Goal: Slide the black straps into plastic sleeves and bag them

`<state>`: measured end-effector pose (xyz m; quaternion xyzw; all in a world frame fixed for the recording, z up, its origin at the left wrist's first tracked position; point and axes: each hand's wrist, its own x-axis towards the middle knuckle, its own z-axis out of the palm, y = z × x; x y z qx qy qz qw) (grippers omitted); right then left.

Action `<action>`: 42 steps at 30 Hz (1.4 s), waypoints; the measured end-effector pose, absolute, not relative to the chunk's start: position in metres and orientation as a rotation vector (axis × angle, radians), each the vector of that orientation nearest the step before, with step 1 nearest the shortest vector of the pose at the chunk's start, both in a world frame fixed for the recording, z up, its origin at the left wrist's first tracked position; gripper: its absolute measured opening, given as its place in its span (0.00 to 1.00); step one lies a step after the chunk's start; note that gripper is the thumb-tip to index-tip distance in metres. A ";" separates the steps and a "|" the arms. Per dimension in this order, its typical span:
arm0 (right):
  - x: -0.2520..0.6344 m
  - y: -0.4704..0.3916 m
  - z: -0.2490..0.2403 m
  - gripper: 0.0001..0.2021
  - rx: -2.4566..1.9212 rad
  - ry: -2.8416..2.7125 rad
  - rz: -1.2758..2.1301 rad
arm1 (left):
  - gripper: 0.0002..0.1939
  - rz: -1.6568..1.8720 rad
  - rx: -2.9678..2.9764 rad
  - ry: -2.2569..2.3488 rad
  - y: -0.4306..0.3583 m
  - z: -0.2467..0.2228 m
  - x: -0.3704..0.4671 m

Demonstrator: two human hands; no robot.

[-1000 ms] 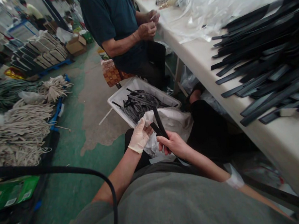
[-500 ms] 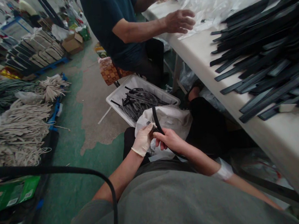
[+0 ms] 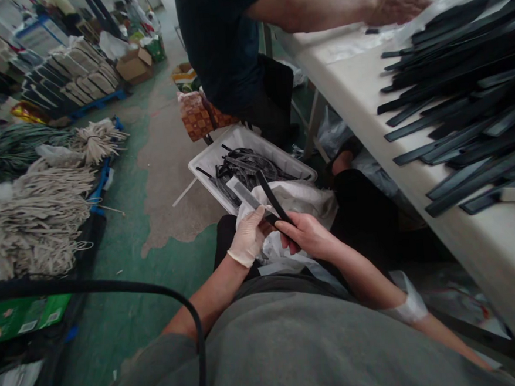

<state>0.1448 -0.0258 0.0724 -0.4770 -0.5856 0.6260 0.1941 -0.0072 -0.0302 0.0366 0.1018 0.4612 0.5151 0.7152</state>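
Note:
My left hand (image 3: pixel 248 238), in a white glove, pinches a pale see-through plastic strip (image 3: pixel 242 193) that sticks up and away from me. In my bare right hand (image 3: pixel 308 234) is a black strap (image 3: pixel 272 196), its free end pointing up above my fingers. The two hands are close together over my lap, and part of the strap runs between them; whether the left fingers also grip it I cannot tell. Under them a white plastic bag (image 3: pixel 317 197) lies across my lap. Just beyond stands a white bin (image 3: pixel 197 166) holding several coiled dark straps (image 3: pixel 250 161).
At right, a white table (image 3: pixel 416 191) bears a pile of black straps (image 3: pixel 468 119). A co-worker's hand (image 3: pixel 398 2) reaches over plastic film there. Bundled pale cords (image 3: pixel 34 214) lie at left. A black cable (image 3: pixel 158 289) crosses the lower left foreground.
The see-through strip now stands out above my left hand, where it was barely visible before. The co-worker's arm has reached further right over the table. My view has shifted slightly.

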 end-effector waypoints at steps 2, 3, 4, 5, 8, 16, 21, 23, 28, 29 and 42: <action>0.145 -0.027 0.071 0.12 -1.314 -1.674 1.771 | 0.14 1.116 0.211 1.030 -0.032 0.036 -0.007; 0.146 -0.029 0.070 0.11 -1.319 -1.716 1.748 | 0.13 1.113 0.199 1.038 -0.032 0.035 -0.010; 0.147 -0.031 0.069 0.11 -1.342 -1.779 1.698 | 0.12 1.123 0.183 1.049 -0.030 0.035 -0.014; 0.148 -0.033 0.069 0.11 -1.386 -1.858 1.612 | 0.11 1.147 0.167 1.059 -0.027 0.035 -0.019; 0.154 -0.039 0.072 0.08 -1.517 -2.073 1.324 | 0.08 1.272 0.143 1.091 -0.009 0.040 -0.040; 0.165 -0.037 0.087 0.16 -1.387 -1.932 1.490 | 0.13 1.662 0.602 1.158 0.054 0.099 -0.106; 0.163 -0.035 0.094 0.16 -1.348 -1.868 1.404 | 0.13 1.913 0.735 1.112 0.069 0.132 -0.116; 0.161 -0.035 0.096 0.15 -1.370 -1.877 1.375 | 0.12 1.812 0.621 1.096 0.066 0.124 -0.111; 0.147 -0.029 0.083 0.15 -1.519 -1.977 1.231 | 0.08 1.507 0.152 1.088 0.027 0.062 -0.071; 0.142 -0.026 0.078 0.15 -1.545 -2.003 1.227 | 0.07 1.473 0.075 1.078 0.016 0.049 -0.061; 0.140 -0.034 0.052 0.15 -1.437 -1.829 1.796 | 0.05 1.264 -0.068 1.050 -0.025 0.002 -0.062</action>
